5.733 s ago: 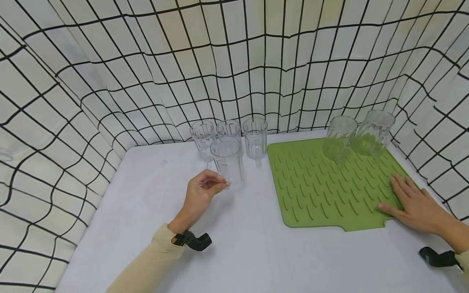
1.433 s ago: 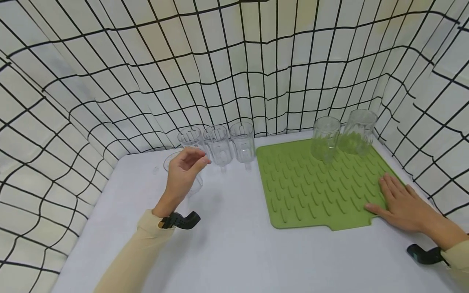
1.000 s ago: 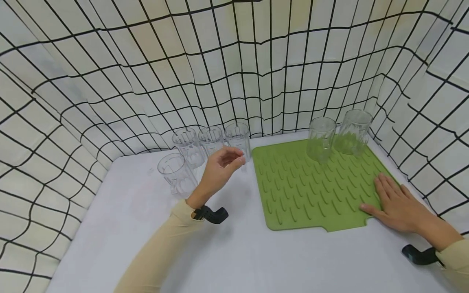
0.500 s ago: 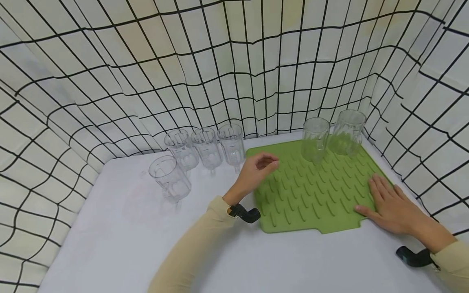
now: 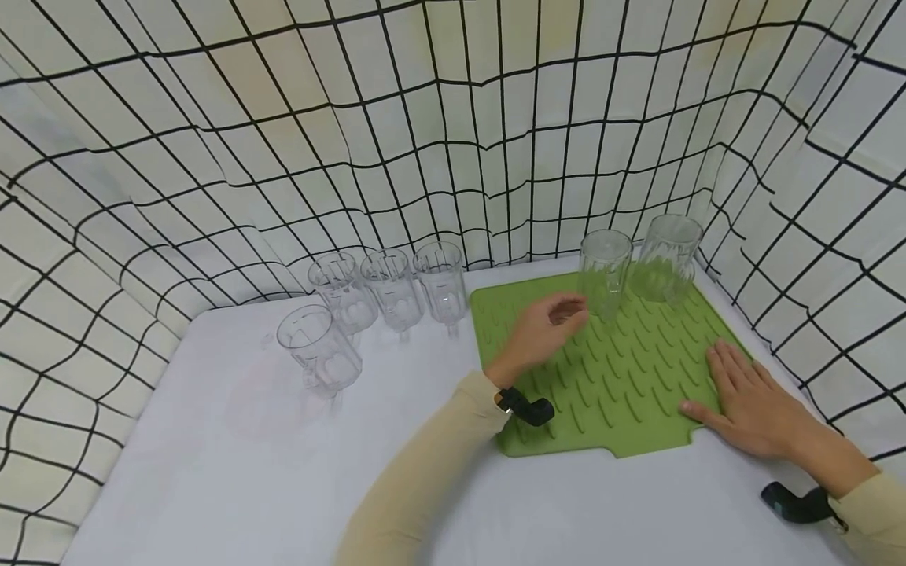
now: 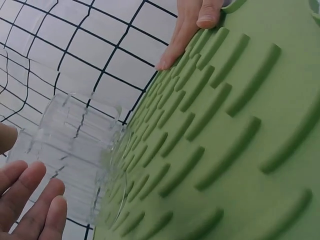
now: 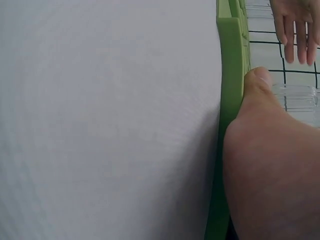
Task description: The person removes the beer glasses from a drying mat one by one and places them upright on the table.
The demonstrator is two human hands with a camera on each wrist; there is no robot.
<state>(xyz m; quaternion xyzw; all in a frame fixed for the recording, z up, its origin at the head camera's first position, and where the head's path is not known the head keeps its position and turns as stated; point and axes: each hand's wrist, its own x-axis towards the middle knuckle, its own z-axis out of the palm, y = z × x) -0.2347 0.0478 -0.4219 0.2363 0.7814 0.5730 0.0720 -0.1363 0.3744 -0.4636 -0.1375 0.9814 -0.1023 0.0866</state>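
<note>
My left hand (image 5: pixel 543 336) hovers over the green ridged mat (image 5: pixel 637 377), its fingers loosely bent and holding nothing. Its fingertips are close to the nearer of two clear glass mugs; this mug (image 5: pixel 605 271) and the farther mug (image 5: pixel 667 255) stand on the mat's back right part. In the left wrist view, the relaxed fingers (image 6: pixel 30 205) face the overlapping mugs (image 6: pixel 80 135). My right hand (image 5: pixel 750 401) lies flat on the mat's right front corner with the fingers straight. In the right wrist view, its thumb (image 7: pixel 257 82) rests along the mat's edge.
Left of the mat, three clear glass mugs (image 5: pixel 393 295) stand in a row at the back of the white table (image 5: pixel 233 472). A wider clear mug (image 5: pixel 320 346) stands in front of the row's left end. White cloth walls with black grid lines (image 5: pixel 439 118) enclose the back and sides.
My left hand has let go of the wider mug, which now stands farther left, then moved right over the mat toward the two mugs there. My right hand has stayed on the mat.
</note>
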